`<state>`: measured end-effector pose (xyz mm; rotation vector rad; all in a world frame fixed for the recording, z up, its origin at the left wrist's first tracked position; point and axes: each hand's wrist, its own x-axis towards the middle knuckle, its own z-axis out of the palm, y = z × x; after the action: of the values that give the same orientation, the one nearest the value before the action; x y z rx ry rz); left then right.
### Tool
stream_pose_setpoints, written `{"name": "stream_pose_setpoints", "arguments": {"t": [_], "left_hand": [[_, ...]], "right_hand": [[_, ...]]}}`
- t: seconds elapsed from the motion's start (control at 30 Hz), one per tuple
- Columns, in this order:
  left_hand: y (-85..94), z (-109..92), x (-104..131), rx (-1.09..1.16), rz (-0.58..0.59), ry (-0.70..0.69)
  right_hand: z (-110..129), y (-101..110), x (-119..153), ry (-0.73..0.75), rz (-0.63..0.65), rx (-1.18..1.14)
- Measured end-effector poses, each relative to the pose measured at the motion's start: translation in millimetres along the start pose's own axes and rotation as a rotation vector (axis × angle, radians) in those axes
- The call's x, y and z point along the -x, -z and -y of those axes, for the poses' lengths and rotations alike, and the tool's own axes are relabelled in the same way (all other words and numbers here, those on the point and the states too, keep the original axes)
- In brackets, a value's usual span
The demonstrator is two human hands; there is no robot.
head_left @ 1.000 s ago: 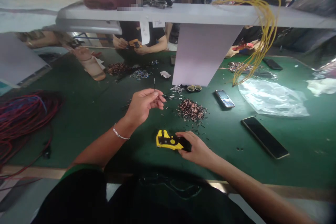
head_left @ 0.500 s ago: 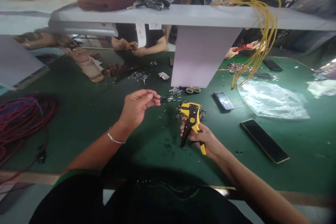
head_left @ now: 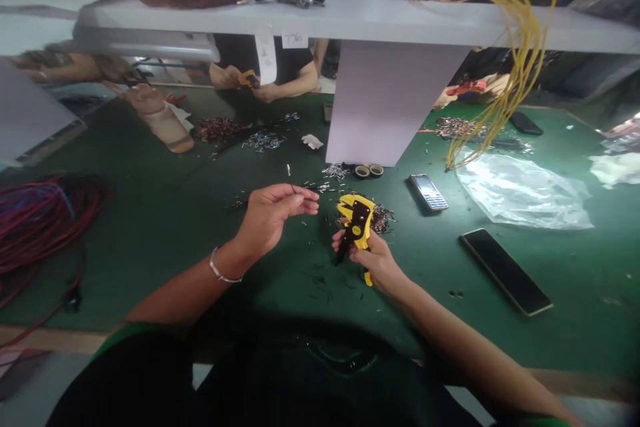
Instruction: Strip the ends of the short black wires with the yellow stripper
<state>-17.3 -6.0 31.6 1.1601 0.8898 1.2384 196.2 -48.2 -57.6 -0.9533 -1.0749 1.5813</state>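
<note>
My left hand (head_left: 267, 217) is closed in a pinch on a short dark wire. The wire's silver tip (head_left: 289, 169) points up above the fingers. Wrapped round the handles of a yellow and black wire stripper (head_left: 358, 221) is my right hand (head_left: 377, 259). The stripper's jaws face up and left, a short way right of my left fingertips, and do not touch the wire. Partly behind the stripper lies a heap of short dark wire pieces (head_left: 384, 219). Beyond my left fingers, silver-tipped wires (head_left: 325, 187) are spread on the green table (head_left: 200, 213).
Two tape rolls (head_left: 369, 171), a keypad phone (head_left: 429, 192), a larger black phone (head_left: 505, 272) and a plastic bag (head_left: 523, 190) lie to the right. Red cable coils (head_left: 45, 233) are at left. Yellow wires (head_left: 530, 33) hang from the shelf (head_left: 390, 17). Co-workers sit opposite, one holding an orange tool (head_left: 249, 79).
My left hand has moved right and slightly down, and the wire's silver tip now shows above it. The stripper has shifted left, its handles closer together.
</note>
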Motion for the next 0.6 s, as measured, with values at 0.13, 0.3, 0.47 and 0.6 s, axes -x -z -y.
{"name": "stream_pose_setpoints", "arguments": {"t": [0.13, 0.3, 0.47, 0.6], "left_hand": [[-0.5, -2.3, -0.4, 0.062, 0.026, 0.051], [-2.5, -3.2, 1.4, 0.074, 0.062, 0.086], [-3.6, 2.1, 2.2, 0.075, 0.087, 0.1], [-7.7, 6.1, 3.6, 0.051, 0.113, 0.117]], "right_hand": [[-11.6, 1.9, -0.1, 0.009, 0.038, 0.035], [-20.0, 2.9, 0.8, -0.009, 0.036, -0.062], [-19.7, 5.7, 1.3, 0.006, -0.022, -0.08], [-14.8, 3.8, 0.2, 0.025, -0.021, -0.079]]}}
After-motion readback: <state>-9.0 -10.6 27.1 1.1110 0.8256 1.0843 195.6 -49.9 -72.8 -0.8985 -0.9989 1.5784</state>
